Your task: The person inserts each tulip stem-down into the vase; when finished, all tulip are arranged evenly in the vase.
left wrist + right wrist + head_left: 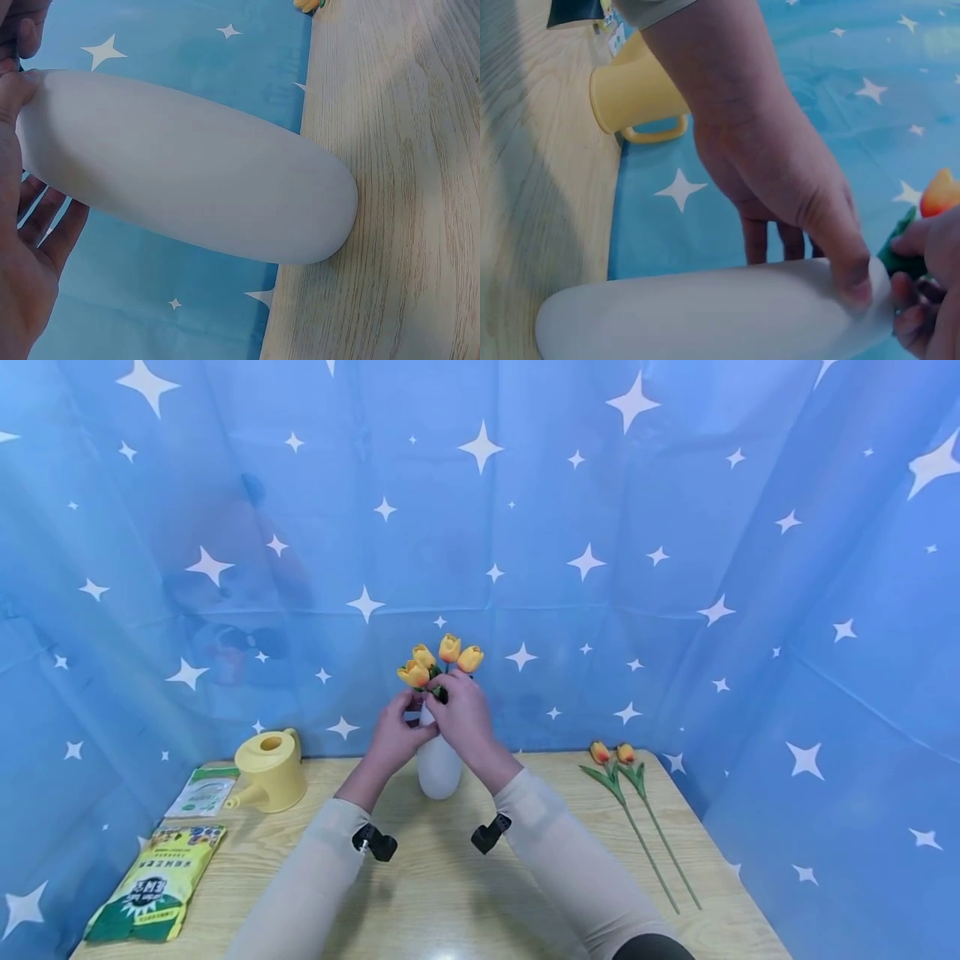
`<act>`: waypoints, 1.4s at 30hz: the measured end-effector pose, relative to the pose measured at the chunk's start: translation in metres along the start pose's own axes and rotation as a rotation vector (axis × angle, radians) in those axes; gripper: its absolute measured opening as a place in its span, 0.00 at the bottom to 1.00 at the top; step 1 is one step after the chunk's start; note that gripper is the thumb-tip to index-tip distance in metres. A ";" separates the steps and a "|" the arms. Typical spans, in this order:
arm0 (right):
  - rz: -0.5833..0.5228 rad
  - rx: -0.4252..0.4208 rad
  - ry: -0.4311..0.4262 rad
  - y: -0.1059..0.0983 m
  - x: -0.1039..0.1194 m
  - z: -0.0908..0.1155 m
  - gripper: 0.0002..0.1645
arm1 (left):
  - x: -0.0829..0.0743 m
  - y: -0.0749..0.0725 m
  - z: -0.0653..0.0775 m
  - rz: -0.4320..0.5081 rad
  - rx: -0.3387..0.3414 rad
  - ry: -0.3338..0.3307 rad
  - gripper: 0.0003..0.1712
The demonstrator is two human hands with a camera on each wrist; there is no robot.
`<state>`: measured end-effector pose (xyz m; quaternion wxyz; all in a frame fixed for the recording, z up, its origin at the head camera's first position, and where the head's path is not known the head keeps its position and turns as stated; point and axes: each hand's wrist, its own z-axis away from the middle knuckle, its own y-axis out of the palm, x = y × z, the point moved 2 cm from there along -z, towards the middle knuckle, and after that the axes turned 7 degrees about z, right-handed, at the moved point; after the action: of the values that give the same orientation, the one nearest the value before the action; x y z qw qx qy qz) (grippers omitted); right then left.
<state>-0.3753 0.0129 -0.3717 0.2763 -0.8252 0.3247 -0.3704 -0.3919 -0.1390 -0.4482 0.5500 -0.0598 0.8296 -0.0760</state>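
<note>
Blue starry cloth (540, 518) backs the pale wooden table (427, 902), where my left hand (393, 732) wisely grasps a smooth white vase (439, 772), probably slippery, by its neck; my right hand (463, 714) pinches light-looking yellow-orange tulips (449, 648).

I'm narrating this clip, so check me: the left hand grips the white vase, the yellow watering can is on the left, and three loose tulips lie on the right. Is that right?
Not quite: the head view shows two loose tulips on the right, not three. The left hand does grip the white vase, and the yellow watering can is on the left.
</note>
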 end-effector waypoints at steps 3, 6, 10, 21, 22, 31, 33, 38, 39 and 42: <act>0.023 0.020 0.012 -0.001 0.001 -0.001 0.07 | 0.000 0.000 -0.001 0.006 -0.002 -0.002 0.30; 0.026 0.036 0.028 -0.001 0.000 -0.001 0.09 | 0.000 0.000 -0.001 -0.005 0.000 -0.005 0.29; -0.007 0.026 0.028 -0.002 -0.002 0.003 0.14 | 0.000 0.001 -0.001 -0.012 0.008 0.000 0.29; -0.207 -0.090 -0.016 -0.011 -0.011 0.020 0.13 | -0.001 0.002 0.000 -0.033 0.007 -0.011 0.28; -0.227 -0.098 -0.023 -0.013 -0.013 0.022 0.12 | -0.001 0.002 0.000 -0.031 0.004 -0.013 0.27; -0.284 -0.054 0.009 -0.036 -0.036 0.045 0.08 | -0.002 0.002 0.002 -0.017 0.003 -0.039 0.28; -0.282 -0.037 0.018 -0.042 -0.044 0.051 0.07 | -0.002 0.002 0.002 -0.020 0.000 -0.045 0.29; -0.265 0.008 0.044 -0.057 -0.070 0.070 0.06 | -0.001 0.003 0.001 -0.032 -0.001 -0.065 0.30; -0.258 0.015 0.051 -0.059 -0.076 0.075 0.06 | -0.001 0.003 0.001 -0.032 -0.001 -0.068 0.30; -0.216 0.028 0.082 -0.066 -0.094 0.088 0.07 | -0.001 0.003 0.001 -0.030 0.002 -0.076 0.30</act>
<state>-0.3323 0.1434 -0.4162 0.2327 -0.8358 0.2396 -0.4358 -0.3909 -0.1358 -0.4482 0.5801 -0.0746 0.8069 -0.0827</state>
